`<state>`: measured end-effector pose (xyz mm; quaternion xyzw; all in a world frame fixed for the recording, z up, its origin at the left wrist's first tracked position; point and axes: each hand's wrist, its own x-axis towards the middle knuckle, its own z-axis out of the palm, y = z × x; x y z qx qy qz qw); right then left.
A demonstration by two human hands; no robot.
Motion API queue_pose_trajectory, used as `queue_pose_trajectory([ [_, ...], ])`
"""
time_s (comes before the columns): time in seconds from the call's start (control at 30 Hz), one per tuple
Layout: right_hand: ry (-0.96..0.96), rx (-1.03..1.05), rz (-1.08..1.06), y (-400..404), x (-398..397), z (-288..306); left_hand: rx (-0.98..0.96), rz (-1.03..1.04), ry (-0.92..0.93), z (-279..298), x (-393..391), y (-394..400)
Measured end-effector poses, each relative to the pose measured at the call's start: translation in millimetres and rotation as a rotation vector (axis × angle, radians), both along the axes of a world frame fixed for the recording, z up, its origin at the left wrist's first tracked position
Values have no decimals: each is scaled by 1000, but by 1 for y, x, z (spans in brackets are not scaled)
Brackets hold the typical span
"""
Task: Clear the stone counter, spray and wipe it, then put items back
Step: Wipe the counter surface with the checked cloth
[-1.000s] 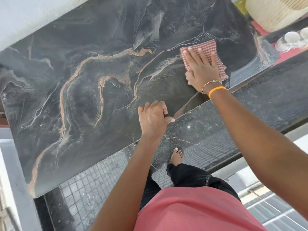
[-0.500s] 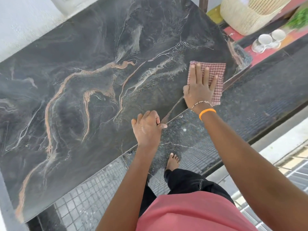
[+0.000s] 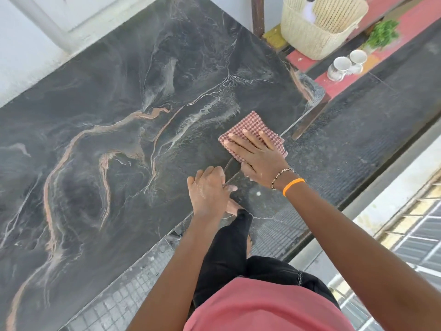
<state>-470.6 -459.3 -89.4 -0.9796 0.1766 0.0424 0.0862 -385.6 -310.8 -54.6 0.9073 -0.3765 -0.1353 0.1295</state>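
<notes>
The dark stone counter [image 3: 119, 115] with orange and white veins fills the left and middle of the head view; nothing stands on it but the cloth. A folded red-and-white checked cloth [image 3: 248, 126] lies near the counter's front edge. My right hand [image 3: 256, 155] presses flat on the cloth with fingers spread, partly covering it. My left hand [image 3: 208, 191] rests curled on the counter's front edge just left of it, gripping the rim.
A cream woven basket [image 3: 317, 27] stands at the upper right, with two white cups [image 3: 347, 64] and green leaves [image 3: 381, 34] on a red ledge [image 3: 334, 86]. A white wall [image 3: 35, 32] borders the counter's far side. My legs and the dark floor lie below.
My right hand has slid the cloth from the far right part of the counter toward the front edge and leftward, closer to my left hand, which has stayed on the rim.
</notes>
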Motion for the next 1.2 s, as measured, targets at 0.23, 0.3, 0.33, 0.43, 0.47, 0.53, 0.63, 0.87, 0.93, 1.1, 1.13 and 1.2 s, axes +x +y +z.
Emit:
queue_pose_trajectory([
  [0.23, 32, 12, -239, -74, 15, -1, -28, -123, 88, 3, -2, -72],
  [0.3, 15, 10, -281, -90, 26, -1, -27, -146, 88, 4, -2, -91],
  [0.33, 11, 13, -303, -98, 32, -1, -31, -149, 91, 5, -2, -99],
  [0.43, 6, 30, -365, -127, 50, -1, -22, -150, 105, 4, 0, -115],
  [0.47, -1, 32, -385, -137, 54, -2, -12, -155, 114, 2, 0, -119],
  [0.53, -24, 27, -429, -156, 57, -3, 8, -170, 129, 0, -1, -125],
  [0.63, -60, 16, -537, -176, 49, -3, 32, -173, 147, -4, -3, -129],
  [0.87, -71, 46, -745, -162, 9, -1, 107, -197, 149, -4, -5, -137],
  [0.93, -67, 62, -724, -143, 4, -1, 107, -194, 135, -3, -3, -136],
  [1.1, -92, 97, -447, -81, 3, -1, 147, -183, 64, -4, 7, -128],
  [1.13, -109, 93, -354, -72, -1, -2, 147, -179, 61, -5, 8, -127],
  [1.2, -145, 79, -178, -68, -16, -6, 164, -180, 52, -6, 10, -125],
])
